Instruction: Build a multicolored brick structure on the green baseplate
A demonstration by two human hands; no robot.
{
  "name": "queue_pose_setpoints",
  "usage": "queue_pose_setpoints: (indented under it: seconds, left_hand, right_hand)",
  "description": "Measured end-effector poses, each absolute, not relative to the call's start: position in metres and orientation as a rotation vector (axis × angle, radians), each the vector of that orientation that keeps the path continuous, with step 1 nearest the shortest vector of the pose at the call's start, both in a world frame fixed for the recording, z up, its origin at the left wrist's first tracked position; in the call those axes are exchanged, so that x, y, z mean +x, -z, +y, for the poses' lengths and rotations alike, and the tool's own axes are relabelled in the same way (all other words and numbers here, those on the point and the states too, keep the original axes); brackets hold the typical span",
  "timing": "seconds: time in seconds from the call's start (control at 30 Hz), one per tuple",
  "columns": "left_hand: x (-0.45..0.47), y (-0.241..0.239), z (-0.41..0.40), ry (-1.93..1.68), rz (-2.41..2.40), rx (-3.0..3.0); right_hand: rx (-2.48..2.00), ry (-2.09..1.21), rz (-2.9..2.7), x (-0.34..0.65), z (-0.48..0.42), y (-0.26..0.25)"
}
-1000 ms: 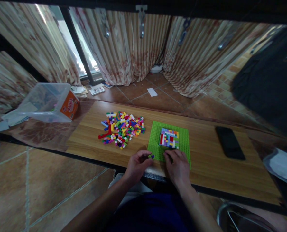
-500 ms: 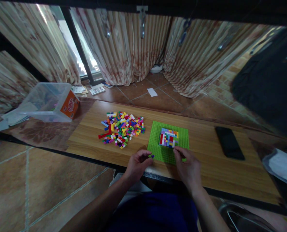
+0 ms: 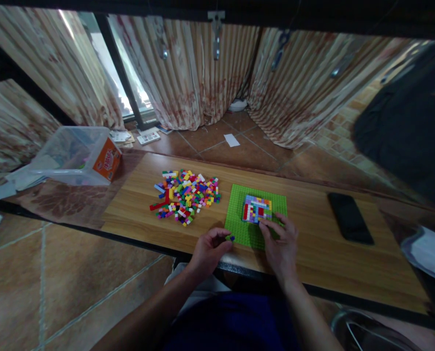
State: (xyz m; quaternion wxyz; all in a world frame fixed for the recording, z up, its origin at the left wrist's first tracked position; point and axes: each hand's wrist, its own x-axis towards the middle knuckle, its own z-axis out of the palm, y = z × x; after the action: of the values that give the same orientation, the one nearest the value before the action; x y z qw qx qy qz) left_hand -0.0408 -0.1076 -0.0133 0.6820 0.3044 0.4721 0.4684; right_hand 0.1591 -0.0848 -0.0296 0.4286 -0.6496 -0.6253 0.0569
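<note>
A square build of colourful toy bricks (image 3: pixel 253 212) stands on the green baseplate (image 3: pixel 240 191). My right hand (image 3: pixel 282 243) is at its near right corner, fingertips on the front edge and the right side. Whether a loose brick sits under those fingertips is hidden. To the left, my left hand (image 3: pixel 209 249) is curled at the baseplate's near left corner, with a small dark blue brick (image 3: pixel 232 238) at its fingertips. A heap of mixed loose bricks (image 3: pixel 188 195) lies on the wooden board left of the baseplate.
A black phone (image 3: pixel 350 218) lies on the board (image 3: pixel 312 253) at the right. At the far left stands a clear plastic bin (image 3: pixel 71 176) with an orange label. Curtains (image 3: pixel 203 78) hang behind, and a plastic bag (image 3: pixel 429 253) is at the right edge.
My right hand has shifted slightly left and up along the build's front edge, its fingers now spread around the corner. My left hand stays nearly in place with the blue brick.
</note>
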Motion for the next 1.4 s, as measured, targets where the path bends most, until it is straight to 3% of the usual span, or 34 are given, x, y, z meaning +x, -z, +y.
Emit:
queue_pose_setpoints:
  seconds: [1.4]
  left_hand:
    - [-0.041,0.025,-0.108,-1.069,1.016,0.758]
  right_hand:
    - [-1.555,-0.604,-1.077,0.169,-0.079,0.034]
